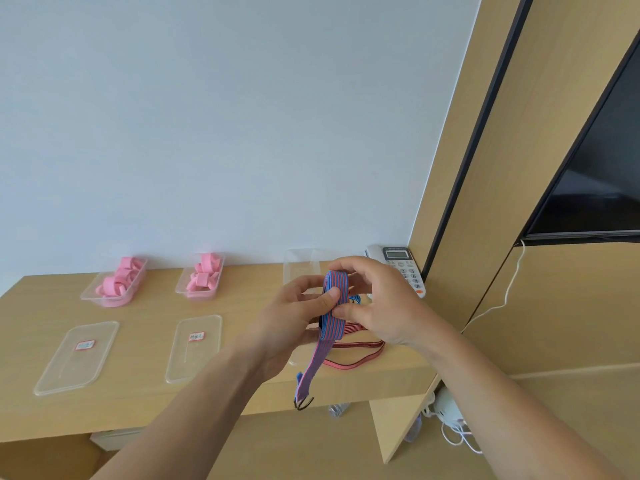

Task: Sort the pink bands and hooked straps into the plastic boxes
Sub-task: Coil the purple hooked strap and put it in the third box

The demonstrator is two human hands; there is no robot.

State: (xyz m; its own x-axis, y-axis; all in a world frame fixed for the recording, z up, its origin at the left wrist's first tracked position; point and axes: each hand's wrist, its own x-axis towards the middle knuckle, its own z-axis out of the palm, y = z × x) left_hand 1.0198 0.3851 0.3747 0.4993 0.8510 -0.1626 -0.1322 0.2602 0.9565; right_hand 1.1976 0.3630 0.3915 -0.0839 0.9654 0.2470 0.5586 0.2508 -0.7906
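Observation:
Both hands hold a blue-and-red striped hooked strap (333,308) above the desk's right part. My left hand (294,317) pinches its folded coil with the thumb on top; my right hand (377,299) grips the coil from the right. The strap's free end hangs down over the desk edge with a dark metal hook (304,403). A red striped strap (356,351) lies on the desk under my hands. Two clear boxes (116,282) (202,277) at the back hold pink bands. A third clear box (301,266) stands behind my hands, its contents hidden.
Two clear lids with red-edged labels (78,356) (194,348) lie flat on the wooden desk (145,403). A white telephone (398,268) sits at the back right corner. A wood panel and a dark screen (595,174) rise on the right. Cables hang below.

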